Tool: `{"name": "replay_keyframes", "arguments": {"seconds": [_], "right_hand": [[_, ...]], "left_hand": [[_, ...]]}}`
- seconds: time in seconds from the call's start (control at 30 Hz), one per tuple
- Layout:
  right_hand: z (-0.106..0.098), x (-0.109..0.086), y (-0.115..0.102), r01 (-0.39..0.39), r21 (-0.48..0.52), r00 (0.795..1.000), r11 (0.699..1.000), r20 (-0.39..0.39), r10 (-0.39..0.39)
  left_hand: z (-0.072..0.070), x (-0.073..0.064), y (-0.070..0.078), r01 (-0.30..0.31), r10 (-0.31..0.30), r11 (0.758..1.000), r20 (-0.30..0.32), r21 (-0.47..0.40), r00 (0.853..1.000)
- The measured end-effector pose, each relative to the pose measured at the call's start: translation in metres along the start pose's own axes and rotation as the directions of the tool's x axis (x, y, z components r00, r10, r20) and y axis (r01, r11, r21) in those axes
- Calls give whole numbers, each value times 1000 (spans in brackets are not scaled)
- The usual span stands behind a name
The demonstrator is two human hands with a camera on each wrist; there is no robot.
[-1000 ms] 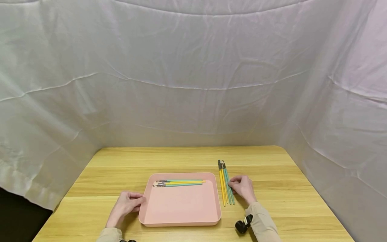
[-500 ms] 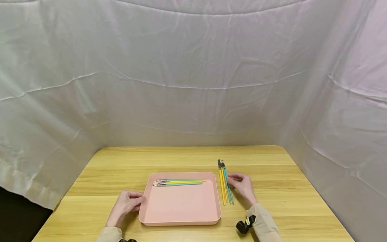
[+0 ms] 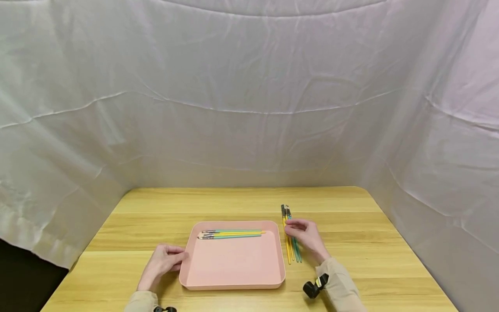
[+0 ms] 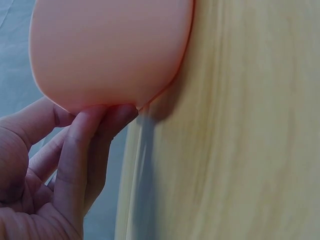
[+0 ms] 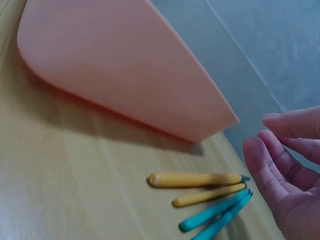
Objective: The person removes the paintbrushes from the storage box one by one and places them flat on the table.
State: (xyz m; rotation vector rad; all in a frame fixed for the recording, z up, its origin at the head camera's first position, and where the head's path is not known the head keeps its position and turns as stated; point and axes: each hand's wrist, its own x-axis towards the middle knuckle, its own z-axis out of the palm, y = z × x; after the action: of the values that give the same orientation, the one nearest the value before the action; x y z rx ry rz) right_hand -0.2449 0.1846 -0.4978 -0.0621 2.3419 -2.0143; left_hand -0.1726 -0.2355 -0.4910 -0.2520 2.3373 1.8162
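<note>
Head view: wooden table (image 3: 390, 277), pink tray (image 3: 234, 264) near its front edge. The left hand (image 3: 161, 262) pinches the left rim; the right hand (image 3: 309, 238), slightly parted, empty, hovers over brushes (image 3: 288, 250) beside the tray; other brushes (image 3: 234, 234) lie inside, along its far edge.

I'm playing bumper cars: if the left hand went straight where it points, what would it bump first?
Probably the pink tray; the left hand looks right up against its side.

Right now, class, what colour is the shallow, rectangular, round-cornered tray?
The shallow, rectangular, round-cornered tray is plain pale pink; the head view shows it best.
</note>
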Motion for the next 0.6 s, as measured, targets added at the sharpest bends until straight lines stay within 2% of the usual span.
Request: {"name": "replay_keyframes", "arguments": {"seconds": [0.23,0.4,0.6], "right_hand": [[10,2,-15,80,-55,991,995,110,-73],[20,7,-25,122,-85,972,989,214,-102],[34,16,-41,171,-178,943,969,316,-108]], "left_hand": [[-1,0,0,-8,8,1000,11,-4,1000],[0,0,0,-1,1,1000,4,-5,1000],[2,2,0,14,-14,1000,-30,6,999]]}}
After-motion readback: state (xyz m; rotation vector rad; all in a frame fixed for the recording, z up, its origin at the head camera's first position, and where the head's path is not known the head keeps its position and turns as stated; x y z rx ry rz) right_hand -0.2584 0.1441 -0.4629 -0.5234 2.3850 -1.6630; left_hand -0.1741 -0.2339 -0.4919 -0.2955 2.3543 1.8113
